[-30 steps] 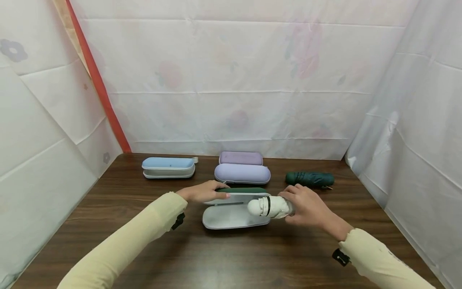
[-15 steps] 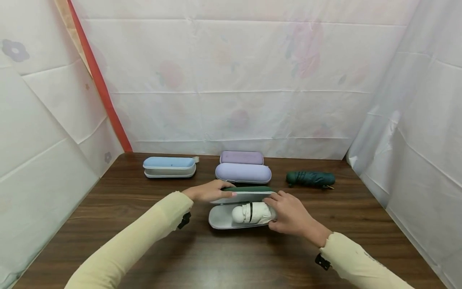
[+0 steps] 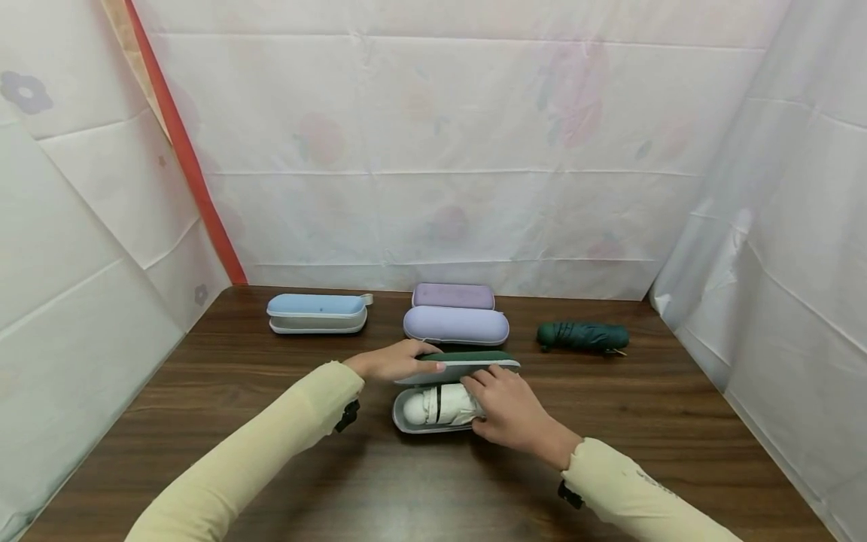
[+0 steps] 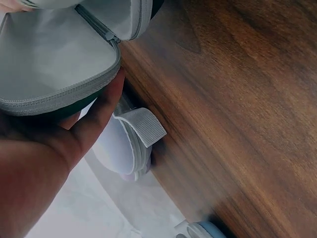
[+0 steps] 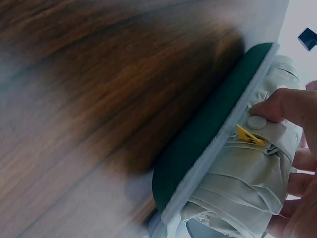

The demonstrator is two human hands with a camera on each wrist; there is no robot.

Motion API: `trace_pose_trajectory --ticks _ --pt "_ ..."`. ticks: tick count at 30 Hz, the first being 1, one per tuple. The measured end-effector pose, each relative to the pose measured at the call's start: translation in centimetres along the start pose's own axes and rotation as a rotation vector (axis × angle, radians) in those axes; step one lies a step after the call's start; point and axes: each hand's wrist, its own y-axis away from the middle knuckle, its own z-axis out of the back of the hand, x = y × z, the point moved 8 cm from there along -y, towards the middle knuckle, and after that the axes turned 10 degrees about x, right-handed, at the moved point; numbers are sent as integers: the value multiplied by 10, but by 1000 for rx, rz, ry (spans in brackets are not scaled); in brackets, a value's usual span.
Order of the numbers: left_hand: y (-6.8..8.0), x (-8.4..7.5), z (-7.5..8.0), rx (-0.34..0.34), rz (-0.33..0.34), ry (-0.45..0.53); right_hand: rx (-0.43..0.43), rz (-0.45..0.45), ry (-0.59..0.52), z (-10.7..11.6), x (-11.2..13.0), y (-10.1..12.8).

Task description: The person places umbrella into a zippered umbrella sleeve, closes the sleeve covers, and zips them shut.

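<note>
On a dark wooden surface [image 3: 284, 452], walled in by white sheeting, a person in pale yellow sleeves worked over a dark green zip case [image 3: 455, 391] that lay open like a clamshell. The left hand [image 3: 393, 360] gripped the raised lid [image 3: 467, 362] at its left end, thumb under the grey zipped rim, fingers over the green top. The right hand [image 3: 504, 410] wrapped the near end of a folded white umbrella [image 3: 436, 405] and pressed it down into the grey-lined lower tray. The wrist view showed its fingers [image 5: 282, 106] curled over the umbrella's strap, beside a round snap and a small yellow tag.

The umbrella lay inside the tray, though whether it sat fully below the rim could not be told.

The likely trouble lay in the fit. If the bundled fabric stood proud of the rim, the lid could catch a fold in the zip. The right hand's fingers sat between lid and tray and could be pinched. The light case might also slide on the smooth wood under a sideways push.

Behind stood a blue case [image 3: 317, 312], two lilac cases [image 3: 455, 324], and a folded dark green umbrella [image 3: 584, 336], all well apart.
</note>
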Motion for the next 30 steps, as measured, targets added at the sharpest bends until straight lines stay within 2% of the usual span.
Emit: trace_pose_trajectory --ticks 7,19,27,30 --pt "-2 -2 1 -1 -1 -19 22 -18 0 -9 0 -5" --pt "-2 -3 -2 1 -6 -35 85 -34 -96 -22 -8 -11" --pt "-4 -3 -3 3 -53 -61 149 -72 -178 -27 -16 -8" --pt "-3 -3 -1 3 -56 -55 138 -40 -188 -23 -16 -4"
